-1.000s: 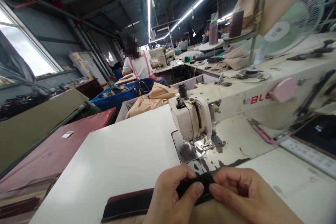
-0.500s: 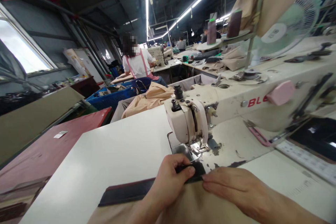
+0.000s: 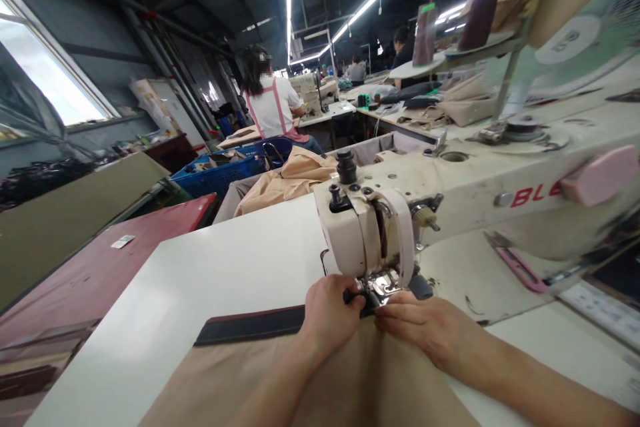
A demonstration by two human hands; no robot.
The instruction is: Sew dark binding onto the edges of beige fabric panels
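Both our hands meet at the front of the sewing machine point(image 3: 450, 193), just under its needle head. Our left hand point(image 3: 327, 310) is curled, knuckles up, with thumb and fingertips pinched on the end of the dark strip point(image 3: 250, 325). Our right hand point(image 3: 425, 327) lies low and nearly flat, fingers stretched toward the left one, their tips pressing down beside that same end with nothing clasped in them.

The strip is long, narrow and near black, with a thin reddish edge along its far side. It lies flat, one end at the machine's presser foot point(image 3: 383, 285) and the rest reaching away to the machine's left. It runs along the far edge of a tan fabric point(image 3: 350, 380) spread in front of the machine, under our wrists.

All this rests on the white table point(image 3: 225, 260) that the machine stands on. Behind the machine's head a heap of tan cloth point(image 3: 295, 177) is piled, and farther behind it a person in a white top point(image 3: 273, 107) sits with their back to us.
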